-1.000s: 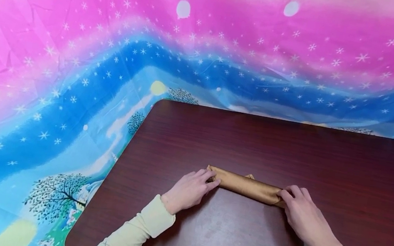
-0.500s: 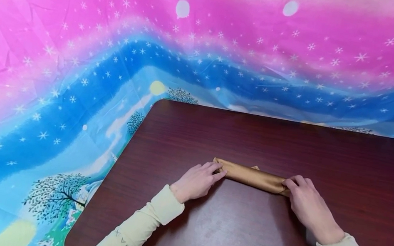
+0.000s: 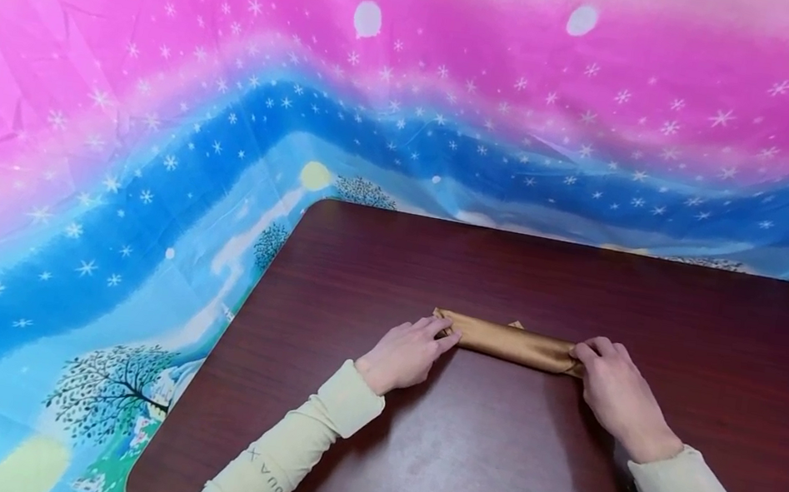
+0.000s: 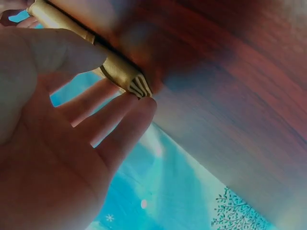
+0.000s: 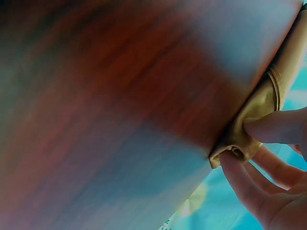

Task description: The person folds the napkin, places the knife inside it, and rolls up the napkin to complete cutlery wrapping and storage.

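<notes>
A roll of shiny gold-brown cloth lies crosswise on the dark red-brown table, with a small corner sticking out behind it. My left hand grips its left end, thumb on the near side and fingers at the far side. In the left wrist view, folded layers show at the end of the cloth roll. At the other end, my right hand pinches the cloth between thumb and fingers. Seen from the right wrist, that end of the cloth is crumpled around a small opening.
The wood-grain table has a rounded far-left corner and a slanting left edge. Behind and left of it hangs a pink and blue backdrop printed with snowflakes and trees. Cream sleeves cover both forearms.
Both hands and the cloth roll have moved away from me across the table and slightly right. The grip at each end has stayed, and the roll looks a little slimmer.
</notes>
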Tool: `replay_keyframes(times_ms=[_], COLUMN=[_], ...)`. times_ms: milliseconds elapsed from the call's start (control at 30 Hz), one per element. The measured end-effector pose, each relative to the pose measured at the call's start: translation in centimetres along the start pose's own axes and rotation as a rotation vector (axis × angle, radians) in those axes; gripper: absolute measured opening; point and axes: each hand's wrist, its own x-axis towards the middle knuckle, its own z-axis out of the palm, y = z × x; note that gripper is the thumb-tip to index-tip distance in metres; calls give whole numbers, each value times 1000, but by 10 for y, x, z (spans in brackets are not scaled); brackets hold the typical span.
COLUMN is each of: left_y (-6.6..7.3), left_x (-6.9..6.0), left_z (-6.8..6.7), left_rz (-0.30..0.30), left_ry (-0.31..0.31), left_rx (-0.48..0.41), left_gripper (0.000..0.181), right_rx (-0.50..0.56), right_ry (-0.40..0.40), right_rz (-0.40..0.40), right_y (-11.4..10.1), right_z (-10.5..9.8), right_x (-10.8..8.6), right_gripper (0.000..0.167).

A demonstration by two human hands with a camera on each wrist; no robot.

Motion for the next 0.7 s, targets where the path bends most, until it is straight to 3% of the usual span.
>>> replay_keyframes(times_ms=[267, 467, 567, 700], left_y=[-1, 0, 1, -1], left_x=[4, -7, -15, -26], left_z=[4, 1, -6, -22], left_rz=[-30, -63, -146, -302], left_ry=[-62, -125, -105, -14], left_rx=[-70, -133, -194, -270], left_gripper=[56, 56, 54, 61], right_rx=[-21, -10, 3, 8], right_ry=[-107, -212, -218, -213], right_rz=[39, 86, 94, 98], right_y=[1, -3, -6, -11], right_z=[0, -4, -8, -22], right_x=[0, -7, -10, -12], right_gripper=[31, 48, 52, 55])
